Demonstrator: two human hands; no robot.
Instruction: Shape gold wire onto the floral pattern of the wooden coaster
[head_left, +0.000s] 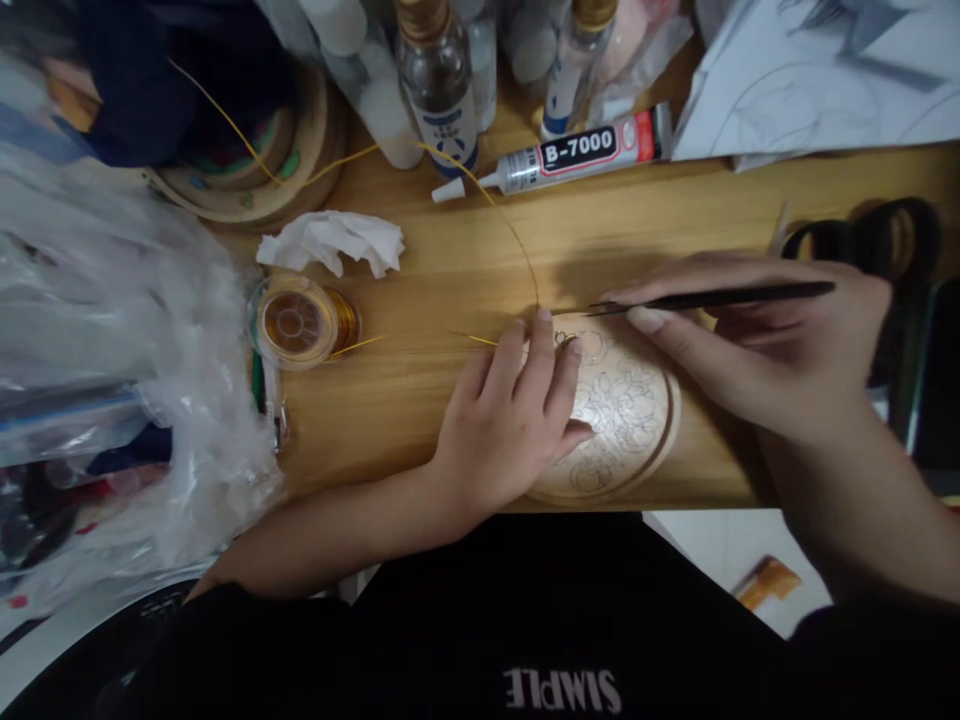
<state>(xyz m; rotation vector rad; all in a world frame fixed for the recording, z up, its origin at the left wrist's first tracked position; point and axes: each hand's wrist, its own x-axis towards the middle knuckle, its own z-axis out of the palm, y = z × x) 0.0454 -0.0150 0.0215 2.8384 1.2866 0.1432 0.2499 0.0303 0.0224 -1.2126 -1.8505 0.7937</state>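
Note:
A round pale wooden disc (646, 425) with a raised rim and a flower pattern drawn in dark lines lies at the table's near edge. My left hand (506, 425) rests over its left side, fingers stretched out and pressing on the surface. Thin gold wire (517, 238) runs under these fingertips, with a small curl showing near the disc's top. Slim black tweezers (720, 298) are pinched between the thumb and fingers of my right hand (795, 350). Their tip points left at the disc's upper edge, close to the left fingertips.
A spool of gold wire (296, 322) stands left, below a crumpled tissue (334, 243). Behind are a B-7000 glue tube (581, 155), a bottle (442, 100) and stacked wooden rings (315, 170). Plastic bags (202, 400) crowd the left; drawing paper (817, 90) lies at upper right.

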